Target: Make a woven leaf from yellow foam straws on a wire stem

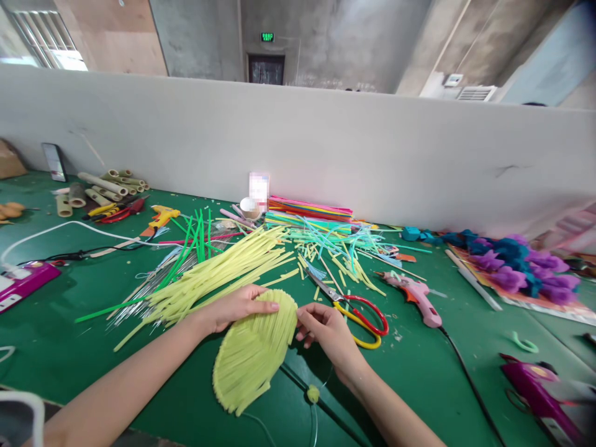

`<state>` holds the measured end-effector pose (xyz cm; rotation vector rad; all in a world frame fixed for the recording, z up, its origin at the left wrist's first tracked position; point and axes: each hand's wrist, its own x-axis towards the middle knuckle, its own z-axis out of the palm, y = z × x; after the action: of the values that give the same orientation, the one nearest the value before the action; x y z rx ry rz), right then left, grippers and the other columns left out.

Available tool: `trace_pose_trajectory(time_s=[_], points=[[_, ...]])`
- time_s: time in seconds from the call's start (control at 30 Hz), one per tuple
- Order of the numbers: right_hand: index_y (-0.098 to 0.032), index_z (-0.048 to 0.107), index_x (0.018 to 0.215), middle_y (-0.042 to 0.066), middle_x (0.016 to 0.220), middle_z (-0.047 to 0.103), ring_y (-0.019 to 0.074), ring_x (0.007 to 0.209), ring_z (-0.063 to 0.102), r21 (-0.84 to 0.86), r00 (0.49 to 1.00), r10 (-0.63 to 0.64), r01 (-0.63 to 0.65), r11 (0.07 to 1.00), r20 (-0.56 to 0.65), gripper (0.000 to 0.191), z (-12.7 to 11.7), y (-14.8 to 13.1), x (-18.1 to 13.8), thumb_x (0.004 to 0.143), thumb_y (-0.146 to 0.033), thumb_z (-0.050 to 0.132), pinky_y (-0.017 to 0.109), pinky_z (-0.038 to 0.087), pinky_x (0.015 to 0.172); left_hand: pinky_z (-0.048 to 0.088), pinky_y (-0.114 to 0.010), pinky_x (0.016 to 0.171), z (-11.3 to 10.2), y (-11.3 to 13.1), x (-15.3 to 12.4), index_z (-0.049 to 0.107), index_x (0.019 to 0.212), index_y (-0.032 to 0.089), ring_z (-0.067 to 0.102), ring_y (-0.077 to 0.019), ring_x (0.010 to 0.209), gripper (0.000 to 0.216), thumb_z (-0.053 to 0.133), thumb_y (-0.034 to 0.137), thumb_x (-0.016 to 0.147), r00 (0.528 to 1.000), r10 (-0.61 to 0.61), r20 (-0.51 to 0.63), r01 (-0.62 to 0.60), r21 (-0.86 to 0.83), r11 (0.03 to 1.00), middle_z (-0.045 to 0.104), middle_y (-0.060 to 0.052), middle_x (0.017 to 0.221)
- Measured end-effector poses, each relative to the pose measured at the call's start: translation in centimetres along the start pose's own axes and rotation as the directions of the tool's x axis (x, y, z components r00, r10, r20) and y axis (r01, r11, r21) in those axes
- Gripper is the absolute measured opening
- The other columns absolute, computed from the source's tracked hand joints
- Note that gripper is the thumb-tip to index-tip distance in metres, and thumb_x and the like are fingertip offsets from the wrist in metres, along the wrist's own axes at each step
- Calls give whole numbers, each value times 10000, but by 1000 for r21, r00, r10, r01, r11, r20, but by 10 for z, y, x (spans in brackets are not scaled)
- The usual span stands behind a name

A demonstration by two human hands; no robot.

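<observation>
My left hand (239, 308) grips the upper part of a flat, leaf-shaped piece of yellow-green pipe cleaners (254, 363), thumb across its top face. At the piece's right edge, the thumb and finger of my right hand (328, 335) are pinched together. A dark thin rod (335, 416) with a small yellow-green ball (313, 393) lies below my right wrist. Scissors (358, 313) with red and yellow handles rest open just beyond my right hand. Behind my left hand spreads a pile of loose yellow pipe cleaners (218, 267).
Farther right lie a pink glue gun (416, 295) and purple and blue fluffy pieces (526, 267). At left are a yellow glue gun (162, 216), bamboo tubes (109, 186) and a purple power strip (30, 282). A white partition (186, 136) borders the green table (181, 385).
</observation>
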<state>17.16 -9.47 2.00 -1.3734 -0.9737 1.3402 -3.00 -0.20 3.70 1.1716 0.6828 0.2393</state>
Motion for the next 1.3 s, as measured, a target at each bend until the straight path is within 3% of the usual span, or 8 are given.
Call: trace_pose_trajectory(time_s=[0.17,0.57,0.8,0.97,1.13,1.3], points=[[-131,671,803,44,680,702,139,584,665,9,997,40,-41,999,64,425,-2,-1,-1,723,-541,749,223,516,525,558,-316,792,-1,-1,1,694,1089,161,723,-259,936,377,744,398,800,1000,6,-6,-6,-7,1000,753,-121,1082],[-142,674,749,33,660,705,125,610,652,62,1000,-23,22,998,16,377,0,-1,-1,726,-504,776,207,508,570,569,-343,798,-3,-2,1,687,1113,157,723,-280,946,427,764,408,776,999,-7,-32,7,1,1000,750,-131,1092],[-140,705,838,48,750,722,136,696,671,158,998,2,-11,987,57,345,-2,-10,-4,755,-468,775,237,543,682,576,-350,820,-5,6,-4,686,1163,168,706,-297,1008,487,799,379,739,999,-20,41,19,35,999,738,-129,1135],[-158,726,952,85,943,733,173,800,696,219,999,-15,6,976,40,366,-16,-24,-7,797,-489,723,254,548,696,592,-344,756,-14,7,-5,697,1097,167,740,-264,861,436,831,318,711,1000,-17,-20,14,-133,991,768,-118,1029],[-178,727,958,75,969,730,162,770,684,306,995,-24,54,951,-101,355,-39,-29,1,791,-491,715,240,547,658,602,-360,716,-21,9,-3,707,967,128,741,-247,720,279,790,297,761,979,48,-196,-122,-385,915,780,-118,849],[-200,661,937,36,932,688,134,704,656,282,971,-24,92,955,-238,321,-38,-19,7,767,-459,744,223,526,604,571,-363,884,-16,7,4,654,1174,136,729,-258,938,370,718,177,812,917,225,-329,-364,-461,809,755,-126,1074]])
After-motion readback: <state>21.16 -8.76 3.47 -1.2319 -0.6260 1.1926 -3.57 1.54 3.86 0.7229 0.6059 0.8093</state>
